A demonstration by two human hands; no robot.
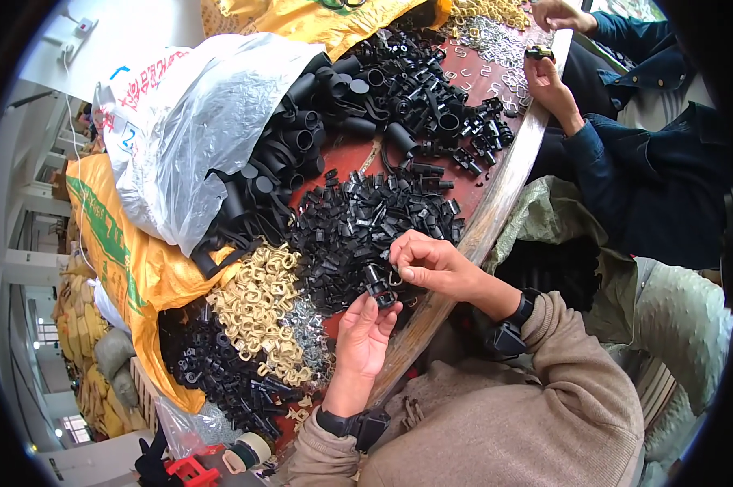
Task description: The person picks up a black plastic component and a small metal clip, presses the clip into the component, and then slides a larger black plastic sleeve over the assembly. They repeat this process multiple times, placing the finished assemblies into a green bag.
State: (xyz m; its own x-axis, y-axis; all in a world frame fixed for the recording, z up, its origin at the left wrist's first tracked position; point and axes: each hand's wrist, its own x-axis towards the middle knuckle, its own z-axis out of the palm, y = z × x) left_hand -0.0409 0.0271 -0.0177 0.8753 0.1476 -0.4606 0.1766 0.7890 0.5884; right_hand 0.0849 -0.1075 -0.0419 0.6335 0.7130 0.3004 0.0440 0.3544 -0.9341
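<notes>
My left hand [361, 339] is closed, holding a small black plastic fitting [376, 284] upright between thumb and fingertips. Just above and to the right, my right hand [441, 269] is closed in a pinch close to the fitting's side. A thin, light-coloured bit shows at its fingertips, too small to name. Both hands are over the near edge of a heap of small black plastic clips [354, 219]. Left of my left hand lies a pile of cream-coloured plastic rings [257, 312], with silvery metal clips [305, 333] beside it.
The red table [484, 191] has a pale wooden edge [496, 227]. Black cylindrical caps [301, 134] spill from a white plastic bag [196, 122]; a yellow sack [131, 252] lies left. Across the table edge, a co-worker's hands [551, 89] hold a dark fitting. A tape roll [248, 450] sits lower left.
</notes>
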